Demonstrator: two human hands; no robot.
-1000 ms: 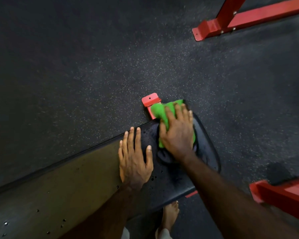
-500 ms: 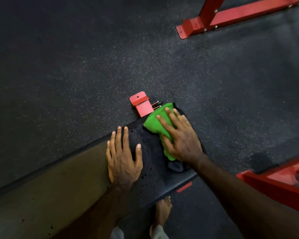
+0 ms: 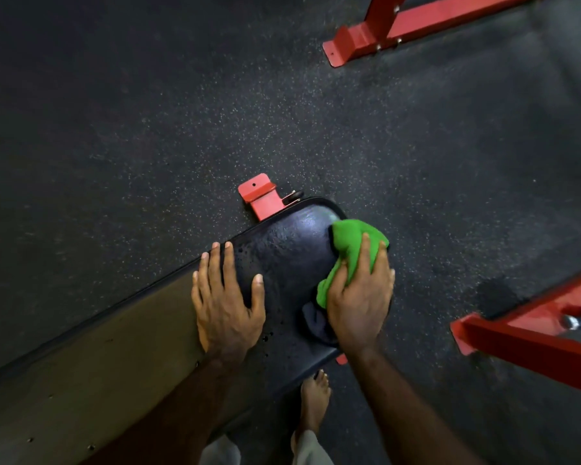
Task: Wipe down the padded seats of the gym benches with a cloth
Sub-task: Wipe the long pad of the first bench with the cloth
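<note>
The right hand (image 3: 359, 297) presses a bunched green cloth (image 3: 349, 253) against the black padded seat (image 3: 292, 243), fingers curled over the fabric and gripping it. The cloth lies at the right edge of the seat's rounded end, right of centre in the frame, and a dark fold of fabric (image 3: 316, 322) shows beneath the palm. The left hand (image 3: 227, 297) lies flat on the same seat to the left of the cloth, fingers spread wide and holding nothing, apart from the right hand. The seat surface between the two hands is glossy and carries small droplets. The worktop runs diagonally from the lower left of the frame up to the centre; its lower-left portion appears dull brown. A red metal bracket (image 3: 260, 196) projects from beneath the seat's far end. A bare foot (image 3: 314, 401) stands on the dark speckled floor (image 3: 148, 129) below the seat. Red frame members occupy the upper right (image 3: 416, 25) and the right edge (image 3: 530, 340).
</note>
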